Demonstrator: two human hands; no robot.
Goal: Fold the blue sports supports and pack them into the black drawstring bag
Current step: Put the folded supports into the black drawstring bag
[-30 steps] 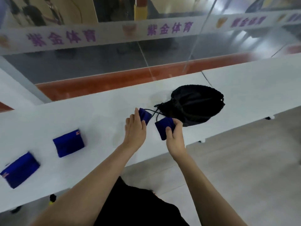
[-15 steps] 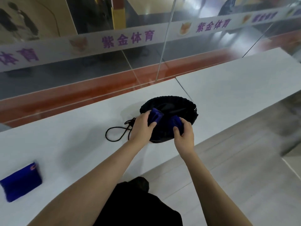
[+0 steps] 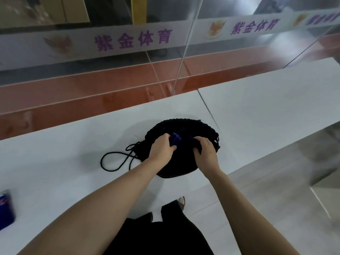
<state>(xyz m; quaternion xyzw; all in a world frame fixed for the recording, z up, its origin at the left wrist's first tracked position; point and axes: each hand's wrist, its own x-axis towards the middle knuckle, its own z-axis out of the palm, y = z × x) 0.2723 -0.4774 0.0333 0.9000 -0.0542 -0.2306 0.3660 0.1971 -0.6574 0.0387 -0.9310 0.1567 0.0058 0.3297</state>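
Observation:
The black drawstring bag point(image 3: 185, 126) lies on the white table point(image 3: 64, 153), its mouth open toward me. My left hand point(image 3: 161, 149) is over the mouth, shut on a folded blue sports support point(image 3: 175, 140) that sits partly inside. My right hand point(image 3: 206, 150) is closed at the mouth's right side; a second support it carried is hidden by the fingers and dark fabric. The bag's cord point(image 3: 117, 161) loops out to the left. Another folded blue support point(image 3: 5, 208) lies at the table's far left edge of view.
A glass partition point(image 3: 165, 57) with a white lettered band runs behind the table, an orange-red floor strip beyond it. A seam point(image 3: 207, 109) divides two tabletops just right of the bag. The table's near edge runs close to my body.
Both hands carried folded blue supports from the table to the bag and pushed them into its mouth. The view swung right, so the supports on the left slid out of frame.

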